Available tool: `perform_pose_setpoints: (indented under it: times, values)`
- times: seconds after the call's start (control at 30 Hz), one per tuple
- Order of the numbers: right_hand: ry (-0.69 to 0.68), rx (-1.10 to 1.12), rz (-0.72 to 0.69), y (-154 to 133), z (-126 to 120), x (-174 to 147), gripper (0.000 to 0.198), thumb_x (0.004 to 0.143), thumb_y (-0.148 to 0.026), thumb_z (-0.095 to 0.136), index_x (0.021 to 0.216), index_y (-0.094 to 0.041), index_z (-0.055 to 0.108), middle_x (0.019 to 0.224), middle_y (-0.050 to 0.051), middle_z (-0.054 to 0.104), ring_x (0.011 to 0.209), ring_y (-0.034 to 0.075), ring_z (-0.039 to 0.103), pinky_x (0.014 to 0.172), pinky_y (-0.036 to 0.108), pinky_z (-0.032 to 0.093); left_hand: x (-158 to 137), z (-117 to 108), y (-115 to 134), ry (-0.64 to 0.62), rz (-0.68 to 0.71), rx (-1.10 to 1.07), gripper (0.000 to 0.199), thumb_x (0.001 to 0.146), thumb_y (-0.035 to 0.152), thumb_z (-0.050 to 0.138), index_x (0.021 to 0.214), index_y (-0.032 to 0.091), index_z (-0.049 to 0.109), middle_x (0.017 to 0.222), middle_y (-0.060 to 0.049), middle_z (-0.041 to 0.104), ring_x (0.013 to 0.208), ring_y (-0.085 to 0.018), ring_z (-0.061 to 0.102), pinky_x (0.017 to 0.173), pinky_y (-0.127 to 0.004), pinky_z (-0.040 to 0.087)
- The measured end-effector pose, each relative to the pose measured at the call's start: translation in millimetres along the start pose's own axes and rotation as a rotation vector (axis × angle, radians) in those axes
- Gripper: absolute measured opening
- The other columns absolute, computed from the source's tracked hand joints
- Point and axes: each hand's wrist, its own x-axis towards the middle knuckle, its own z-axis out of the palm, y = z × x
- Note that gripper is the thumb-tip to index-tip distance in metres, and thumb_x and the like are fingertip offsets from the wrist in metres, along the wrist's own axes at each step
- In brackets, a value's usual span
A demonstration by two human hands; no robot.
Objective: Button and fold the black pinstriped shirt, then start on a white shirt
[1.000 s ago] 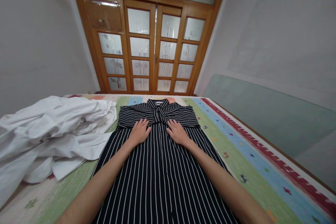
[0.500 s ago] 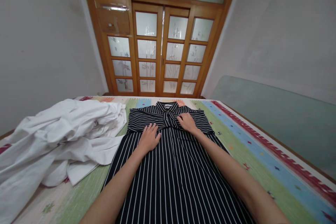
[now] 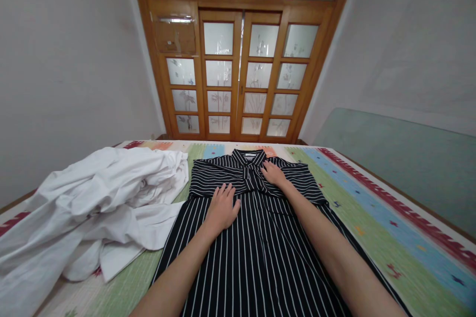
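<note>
A black shirt with white stripes lies spread out before me, its collar at the far end. Its sleeves are folded across the chest, where their stripes run sideways. My left hand rests flat on the shirt's left side, just below the folded sleeve, with fingers apart. Up by the collar, my right hand lies on the right part of the chest. Its fingers are stretched out, slightly bent over the cloth, and I see nothing gripped in them.
A heap of crumpled white cloth lies left of the shirt. Beneath everything is a colourful patterned bed cover. A pale green board borders the right side. Wooden glazed doors stand beyond the far edge, between grey walls.
The head view has shifted a little, so the scene sits further right and lower. My right hand has slid slightly toward the collar; my left hand stays in about the same place on the shirt.
</note>
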Motion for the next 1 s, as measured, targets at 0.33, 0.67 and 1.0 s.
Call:
perform_pose_setpoints:
  times: [0.33,0.67,1.0]
  values:
    - [-0.017,-0.087,-0.067,-3.0,-6.3,12.5,0.05,0.097,-0.03,0.032,0.135,-0.003,0.051,0.151,0.018,0.039,0.141,0.025,0.032,0.113,0.037,0.025,-0.9,2.3,-1.4,0.024,0.005,-0.018,0.052,0.097,0.039,0.033,0.137,0.011,0.05,0.149,-0.013,0.045,0.142,-0.028,0.033,0.119,-0.049,0.023]
    - [-0.033,-0.1,0.031,-15.0,-11.0,23.4,0.053,0.096,-0.038,0.033,0.113,0.001,0.065,0.121,0.027,0.062,0.113,0.034,0.059,0.096,0.042,0.041,-0.4,3.0,-0.8,0.022,-0.002,-0.02,0.05,0.097,0.038,0.034,0.137,0.011,0.05,0.149,-0.012,0.045,0.142,-0.028,0.032,0.119,-0.049,0.022]
    - [-0.053,-0.019,0.029,1.5,4.4,27.7,0.066,0.096,-0.049,0.031,0.141,-0.002,0.042,0.153,0.023,0.032,0.143,0.033,0.023,0.113,0.046,0.022,-0.5,2.4,-0.9,0.035,0.002,-0.02,0.049,0.097,0.04,0.034,0.137,0.015,0.05,0.149,-0.011,0.045,0.143,-0.027,0.032,0.118,-0.049,0.024]
